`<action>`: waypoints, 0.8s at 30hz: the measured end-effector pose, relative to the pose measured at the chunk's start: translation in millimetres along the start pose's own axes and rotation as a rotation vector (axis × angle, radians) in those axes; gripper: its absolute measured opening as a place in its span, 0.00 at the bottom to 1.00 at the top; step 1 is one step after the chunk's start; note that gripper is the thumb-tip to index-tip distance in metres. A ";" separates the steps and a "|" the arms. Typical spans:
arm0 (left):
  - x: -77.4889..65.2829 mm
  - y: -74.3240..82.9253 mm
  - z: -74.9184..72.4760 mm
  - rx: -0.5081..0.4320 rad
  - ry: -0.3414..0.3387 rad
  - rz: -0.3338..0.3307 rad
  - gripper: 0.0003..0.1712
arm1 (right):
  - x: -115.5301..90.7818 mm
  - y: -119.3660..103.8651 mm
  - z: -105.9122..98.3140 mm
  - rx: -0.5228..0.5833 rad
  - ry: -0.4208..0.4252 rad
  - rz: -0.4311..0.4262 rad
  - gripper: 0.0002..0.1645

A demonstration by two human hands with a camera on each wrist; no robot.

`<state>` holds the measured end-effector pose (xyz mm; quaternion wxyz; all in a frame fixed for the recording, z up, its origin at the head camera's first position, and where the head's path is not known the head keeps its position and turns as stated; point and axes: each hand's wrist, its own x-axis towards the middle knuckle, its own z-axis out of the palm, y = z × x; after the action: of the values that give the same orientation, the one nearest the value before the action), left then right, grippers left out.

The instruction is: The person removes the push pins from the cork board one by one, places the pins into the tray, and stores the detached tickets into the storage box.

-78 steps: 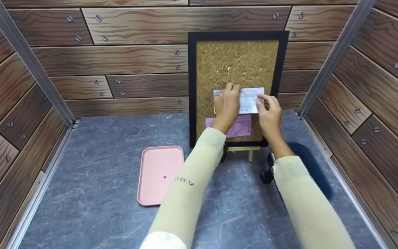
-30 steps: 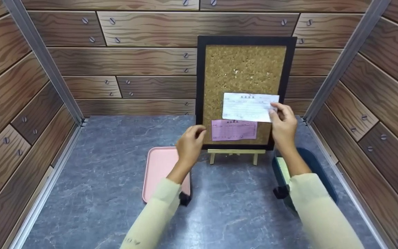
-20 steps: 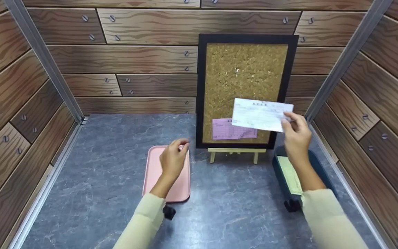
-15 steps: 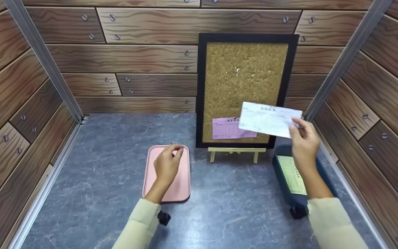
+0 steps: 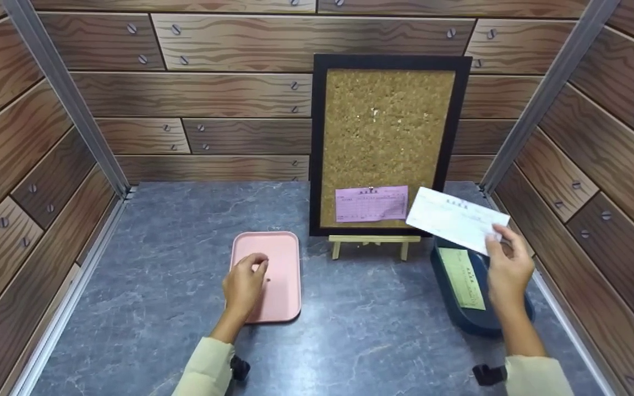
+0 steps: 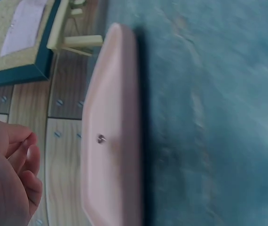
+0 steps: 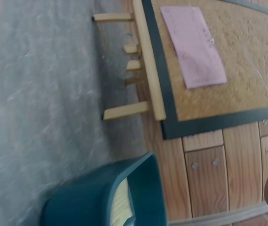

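White slip (image 5: 452, 217) held near the blue bin (image 5: 468, 323)

Left hand (image 5: 243, 283), fingers curled, hovers by the pink tray (image 5: 285, 297) and its pin (image 5: 268, 280); whether it holds anything, I cannot tell. A purple slip (image 5: 371, 205) hangs on the corkboard (image 5: 388, 137). Right hand (image 5: 510, 269) pinches the white slip's corner.

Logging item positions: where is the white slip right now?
The white slip is right of centre in the head view, pinched by the right hand, overlapping the lower right corner of the corkboard and the far end of the blue bin.
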<state>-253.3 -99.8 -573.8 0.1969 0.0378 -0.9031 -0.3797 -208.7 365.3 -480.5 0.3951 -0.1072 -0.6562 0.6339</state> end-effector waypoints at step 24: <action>-5.6 -37.3 3.7 0.081 -0.045 -0.068 0.06 | -18.3 55.0 -64.6 -0.182 0.136 0.249 0.22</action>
<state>-252.6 -122.6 -604.1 0.1617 0.0677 -0.9201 -0.3502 -174.0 411.4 -545.4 0.3458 -0.2657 -0.6642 0.6072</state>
